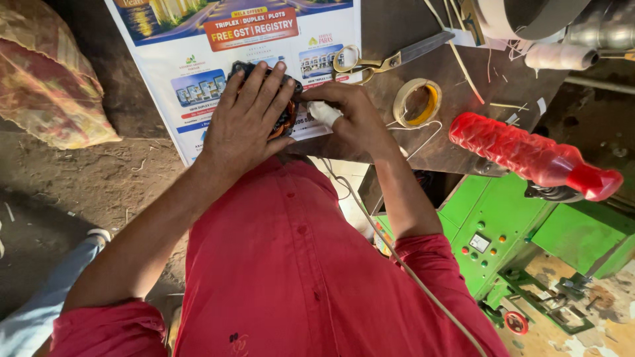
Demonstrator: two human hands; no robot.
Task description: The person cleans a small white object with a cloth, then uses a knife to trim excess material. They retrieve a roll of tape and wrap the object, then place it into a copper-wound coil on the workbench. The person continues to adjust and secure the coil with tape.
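Dark workbench (463, 142) partly covered by printed poster (192, 79). Round coil part (286, 114) pressed flat on poster under left hand (248, 119), fingers spread to steady it. Right hand (354, 116) pinched on white tape wrap (324, 112) at coil's edge. Scissors (380, 61), tape roll (417, 100), red bottle (529, 155) kept within reach.

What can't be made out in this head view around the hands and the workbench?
- Dark round part with copper windings: mostly covered by the left hand.
- White wrapped piece: its far end is hidden in the right hand.
- Grey tape roll: cut off by the top edge.
- Green machine: its button labels are too small.
- Red ribbed plastic bottle: contents cannot be told.
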